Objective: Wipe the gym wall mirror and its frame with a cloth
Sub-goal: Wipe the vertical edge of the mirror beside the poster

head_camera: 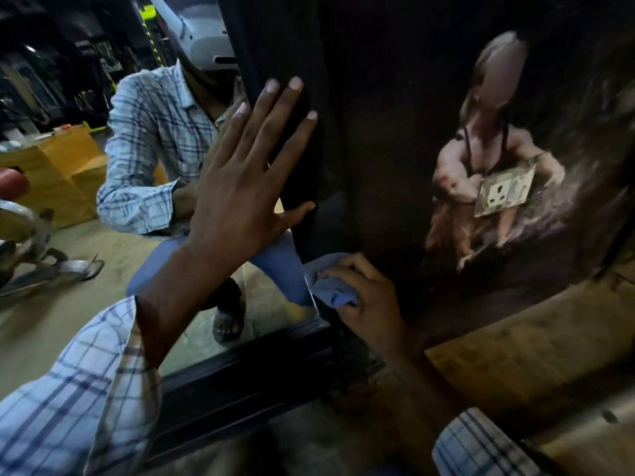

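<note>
Crouched at a wall mirror [103, 214], blue cloth [331, 290] held to the lower corner of its black frame [240, 376].

At left, glass reflecting a crouching figure [154, 139] in a checked shirt, with yellow boxes [65, 173] and dim gym gear cut off at the edge. In the centre, left hand [240, 187] pressed flat where glass meets the frame's upright, fingers straight and fanned apart, covering part of the reflection. Glossy frame up the mirror's right side and along its foot, near the floor; upper length lost against the dark wall [378, 97]. Next, right hand [367, 304] curled round the crumpled cloth, fingers hiding much of it. Far right, a blurred poster [481, 149] with a socket [505, 192] on it.
</note>
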`<state>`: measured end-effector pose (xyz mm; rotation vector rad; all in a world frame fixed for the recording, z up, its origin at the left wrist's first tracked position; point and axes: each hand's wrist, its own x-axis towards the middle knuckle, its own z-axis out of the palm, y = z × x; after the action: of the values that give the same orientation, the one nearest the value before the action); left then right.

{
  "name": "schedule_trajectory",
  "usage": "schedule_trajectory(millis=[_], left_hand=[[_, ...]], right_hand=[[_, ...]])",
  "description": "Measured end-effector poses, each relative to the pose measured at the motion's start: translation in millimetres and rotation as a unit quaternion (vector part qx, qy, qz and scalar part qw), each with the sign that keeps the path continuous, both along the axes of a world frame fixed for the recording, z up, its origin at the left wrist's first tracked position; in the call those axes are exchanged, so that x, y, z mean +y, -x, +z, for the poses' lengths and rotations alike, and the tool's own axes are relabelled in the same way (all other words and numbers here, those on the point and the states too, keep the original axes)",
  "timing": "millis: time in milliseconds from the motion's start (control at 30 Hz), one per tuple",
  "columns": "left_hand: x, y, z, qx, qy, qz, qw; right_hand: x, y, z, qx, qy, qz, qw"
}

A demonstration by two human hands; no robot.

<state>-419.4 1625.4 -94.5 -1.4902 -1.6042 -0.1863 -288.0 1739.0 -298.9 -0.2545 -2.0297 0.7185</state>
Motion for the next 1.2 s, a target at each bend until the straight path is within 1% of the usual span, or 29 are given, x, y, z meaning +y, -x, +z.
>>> schedule_trajectory(millis=[33,67,167,200,300,333,433,467,500,567,600,733,867,1033,1200], left_hand=[[0.3,-0.6,-4.0,0.0,0.002,0.003,1.0],[0.4,-1.1,-8.2,-0.001,0.005,0.005,1.0],[1.1,-4.3,-22.9,-0.006,0.006,0.011,1.0],[1.7,-5.1,-28.3,-0.008,0.004,0.014,1.0],[3.3,-6.8,-46.5,-0.013,0.01,0.025,1.0],[3.2,-6.4,-53.4,-0.013,0.012,0.029,0.999],[3.2,-5.5,-73.9,-0.011,0.013,0.036,0.999],[3.2,-5.5,-79.6,-0.012,0.014,0.039,0.999],[3.3,-5.5,-83.7,-0.014,0.015,0.042,0.999],[2.6,-6.0,-90.1,-0.014,0.021,0.045,0.999],[1.7,-6.2,-93.7,-0.014,0.024,0.046,0.999],[-3.9,-6.7,-108.5,-0.008,0.033,0.056,0.998],[-5.4,-3.8,-111.9,0.001,0.042,0.054,0.998],[-6.5,-2.2,-141.7,0.012,0.092,0.044,0.995],[-8.7,-2.4,-168.2,0.021,0.101,0.042,0.994]], right_hand=[[5.2,-2.0,-4.4,-0.024,-0.018,0.005,1.0],[9.4,-3.3,-8.9,-0.029,-0.015,-0.004,0.999],[1.0,-3.1,-21.0,0.034,0.055,-0.053,0.996],[-5.5,-2.3,-28.6,0.032,0.053,-0.052,0.997],[-10.5,-5.9,-63.3,-0.038,-0.002,-0.023,0.999],[-8.4,-7.1,-74.3,-0.041,0.01,-0.03,0.999],[-15.6,-7.6,-95.7,0.001,0.116,-0.083,0.99],[-21.9,-6.7,-102.4,0.003,0.127,-0.079,0.989],[-28.2,-5.8,-109.9,-0.011,0.118,-0.061,0.991],[-33.2,-5.6,-123.5,-0.071,0.074,-0.026,0.994],[-31.8,-4.3,-130.0,-0.093,0.065,-0.026,0.993],[-40.7,-0.6,-131.8,-0.073,0.123,-0.061,0.988],[-40.0,-0.9,-128.8,-0.082,0.127,-0.042,0.988],[-44.0,-2.3,-130.6,-0.071,0.149,-0.071,0.984],[-38.9,-3.8,-149.0,-0.144,0.106,-0.067,0.981]])
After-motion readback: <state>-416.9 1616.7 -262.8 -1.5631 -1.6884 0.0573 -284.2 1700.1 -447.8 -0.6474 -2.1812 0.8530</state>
